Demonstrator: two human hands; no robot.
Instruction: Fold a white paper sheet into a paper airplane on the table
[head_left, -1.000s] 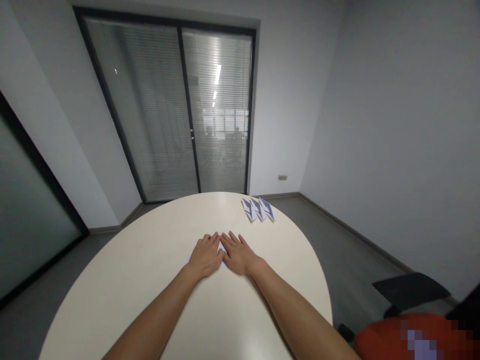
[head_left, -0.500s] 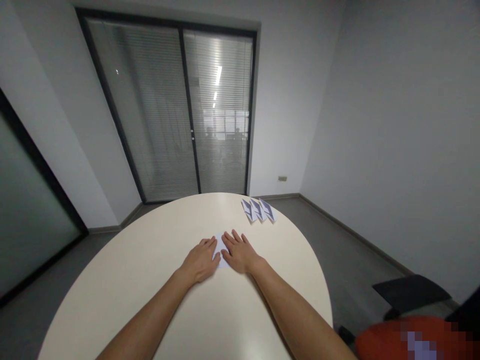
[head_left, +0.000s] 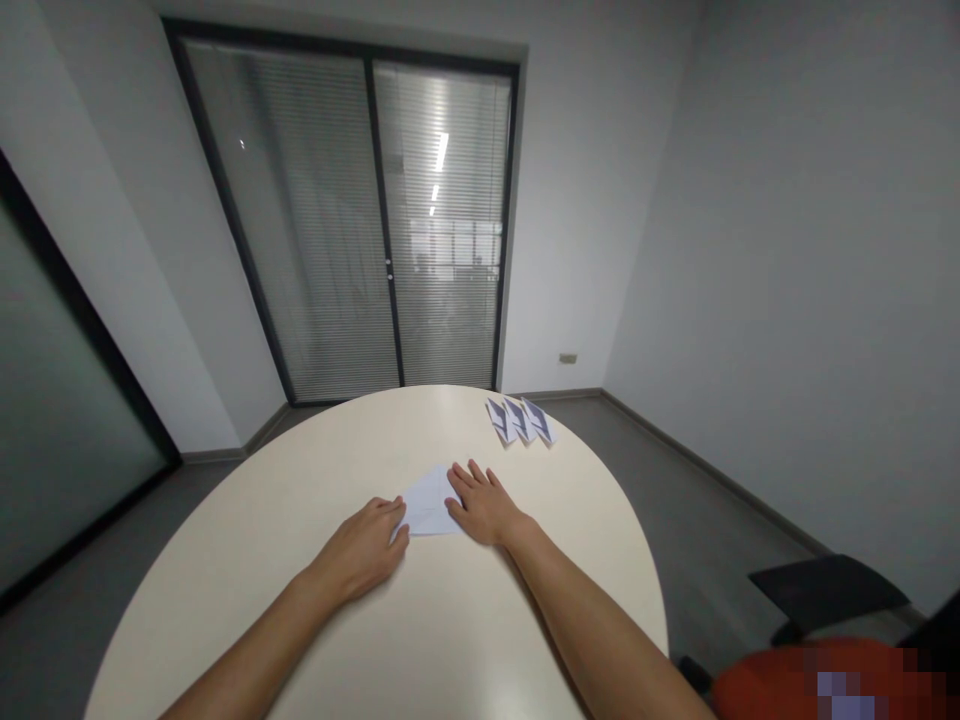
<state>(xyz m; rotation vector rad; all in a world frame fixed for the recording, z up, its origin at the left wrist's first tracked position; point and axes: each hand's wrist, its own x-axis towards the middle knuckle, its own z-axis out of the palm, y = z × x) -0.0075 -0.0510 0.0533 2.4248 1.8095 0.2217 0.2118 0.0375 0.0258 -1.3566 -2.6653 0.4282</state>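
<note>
The left hand (head_left: 365,548) has slid back leftward, uncovering the paper (head_left: 427,501); both hands lie flat, fingers spread, right hand (head_left: 484,505) pressing its edge. Paper blank, corner pointing away.

Both hands lie flat on the pale round worktop (head_left: 465,640). The left hand (head_left: 365,548) rests palm down, its fingertips touching the near left edge of a white sheet of paper (head_left: 429,500). The right hand (head_left: 484,503) presses on the sheet's right side, fingers spread. Beyond the right hand, well apart, three small folded paper pieces (head_left: 520,420) sit in a row near the worktop's far edge.
</note>
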